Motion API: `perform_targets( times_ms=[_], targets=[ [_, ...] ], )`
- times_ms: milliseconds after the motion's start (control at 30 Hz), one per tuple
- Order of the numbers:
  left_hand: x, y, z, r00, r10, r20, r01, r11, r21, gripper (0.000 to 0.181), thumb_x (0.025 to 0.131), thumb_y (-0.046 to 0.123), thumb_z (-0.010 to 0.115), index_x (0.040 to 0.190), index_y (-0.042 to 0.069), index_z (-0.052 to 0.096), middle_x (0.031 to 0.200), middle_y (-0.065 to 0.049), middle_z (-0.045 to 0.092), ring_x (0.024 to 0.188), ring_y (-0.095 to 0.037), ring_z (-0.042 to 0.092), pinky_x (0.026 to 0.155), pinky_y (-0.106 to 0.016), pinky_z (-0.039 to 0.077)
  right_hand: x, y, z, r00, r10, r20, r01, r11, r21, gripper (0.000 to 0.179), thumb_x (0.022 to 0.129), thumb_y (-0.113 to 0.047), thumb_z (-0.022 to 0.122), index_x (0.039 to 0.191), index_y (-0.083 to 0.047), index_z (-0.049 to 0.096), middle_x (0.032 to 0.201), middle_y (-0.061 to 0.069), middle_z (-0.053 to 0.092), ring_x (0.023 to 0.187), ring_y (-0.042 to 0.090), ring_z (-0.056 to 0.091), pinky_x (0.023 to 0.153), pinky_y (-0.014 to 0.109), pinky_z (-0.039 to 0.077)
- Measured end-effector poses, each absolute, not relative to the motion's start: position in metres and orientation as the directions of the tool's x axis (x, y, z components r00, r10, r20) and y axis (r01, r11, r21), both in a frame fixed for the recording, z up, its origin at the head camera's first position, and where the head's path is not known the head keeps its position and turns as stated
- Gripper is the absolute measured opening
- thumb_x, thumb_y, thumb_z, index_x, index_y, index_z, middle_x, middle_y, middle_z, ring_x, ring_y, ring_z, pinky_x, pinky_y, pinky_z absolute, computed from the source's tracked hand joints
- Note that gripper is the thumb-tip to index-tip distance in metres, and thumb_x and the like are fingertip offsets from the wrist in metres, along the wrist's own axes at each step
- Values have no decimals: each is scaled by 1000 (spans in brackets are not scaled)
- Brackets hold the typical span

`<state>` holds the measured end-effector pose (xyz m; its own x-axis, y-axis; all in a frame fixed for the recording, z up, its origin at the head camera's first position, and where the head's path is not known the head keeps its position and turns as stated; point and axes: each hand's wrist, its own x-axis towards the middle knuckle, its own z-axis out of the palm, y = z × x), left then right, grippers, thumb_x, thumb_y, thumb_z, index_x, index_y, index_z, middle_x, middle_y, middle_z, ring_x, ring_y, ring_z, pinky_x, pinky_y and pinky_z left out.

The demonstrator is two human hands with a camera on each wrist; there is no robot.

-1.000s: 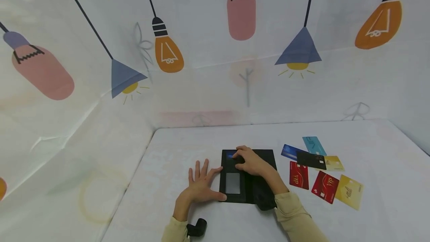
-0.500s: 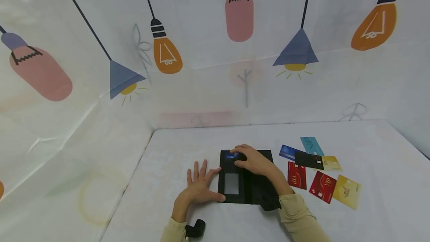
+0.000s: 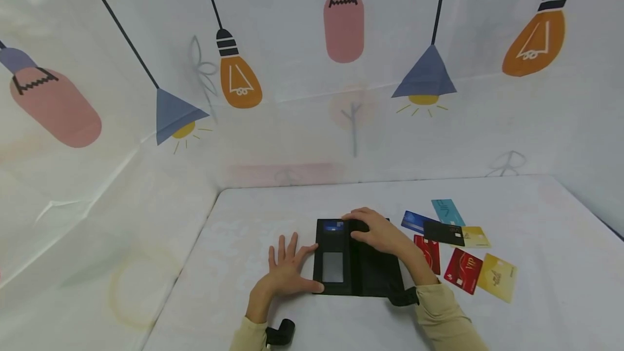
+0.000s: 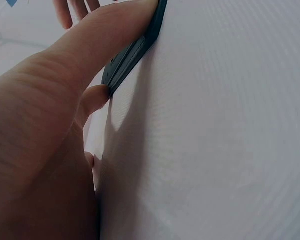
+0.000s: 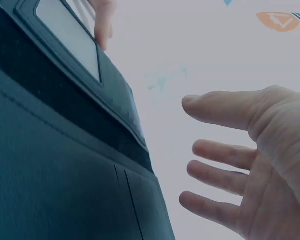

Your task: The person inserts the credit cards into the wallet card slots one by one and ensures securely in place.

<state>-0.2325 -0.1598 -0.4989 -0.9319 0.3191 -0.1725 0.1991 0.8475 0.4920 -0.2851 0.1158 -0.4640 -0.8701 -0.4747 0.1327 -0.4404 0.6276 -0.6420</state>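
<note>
A black wallet [image 3: 377, 278] lies spread flat on the white table, with a clear window [image 3: 333, 267] in its left panel. The blue top of a card [image 3: 333, 226] shows in the slot at the panel's upper end. My left hand [image 3: 285, 276] is splayed at the wallet's left side, its thumb and index fingertip touching the edge. My right hand [image 3: 379, 232] hovers over the upper right panel, holding nothing; in the right wrist view its thumb [image 5: 220, 107] and fingers are extended, apart from the wallet.
Loose cards lie right of the wallet: a teal card [image 3: 447, 212], a blue card [image 3: 411, 221], a black card [image 3: 443, 233] overlapping a yellow one [image 3: 478, 236], two red ones and another yellow card [image 3: 497, 278]. The right forearm partly covers one red card [image 3: 427, 253].
My right hand has moved rightward off the upper left slot, uncovering the blue card there. The left hand stays at the wallet's edge. The head view has shifted slightly.
</note>
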Motion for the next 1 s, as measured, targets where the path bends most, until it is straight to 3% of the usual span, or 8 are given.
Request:
perform_targets(
  times_ms=[1000],
  targets=[
    [-232,-161,-496,-928,339,-151,221,832,509,91,71,55,81,148,27,42,164,-22,2,147,-49,-15,110,-69,-13,-274,195,-460,-925,-366,104,-357,743,-567,42,96,-14,62,137,-10,56,142,24,49,131,46,44,101,64,41]
  ],
)
